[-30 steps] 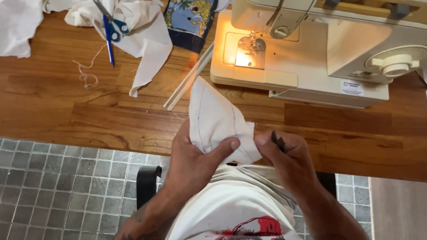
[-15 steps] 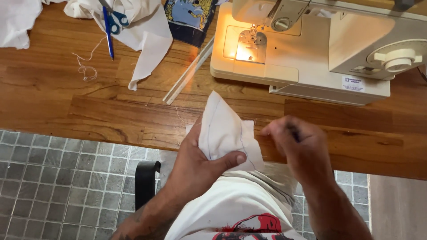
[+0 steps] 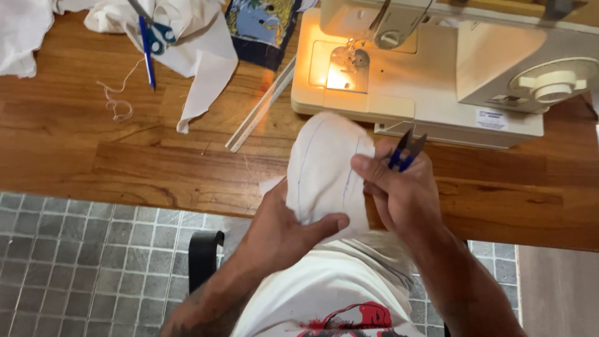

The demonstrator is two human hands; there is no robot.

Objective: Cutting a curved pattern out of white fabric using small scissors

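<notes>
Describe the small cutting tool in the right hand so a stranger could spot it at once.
Start at the cream sewing machine on the wooden table. Just below its base, the right hand grips thread snips: short dark blades, blue handle, far smaller than the blue-handled scissors top left.

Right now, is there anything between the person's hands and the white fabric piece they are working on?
Nothing visible does. The left hand already grips the white fabric piece from below, thumb across it. The right hand pinches its right edge while holding small blue-handled snips. The sewing machine sits behind it on the wooden table.
</notes>
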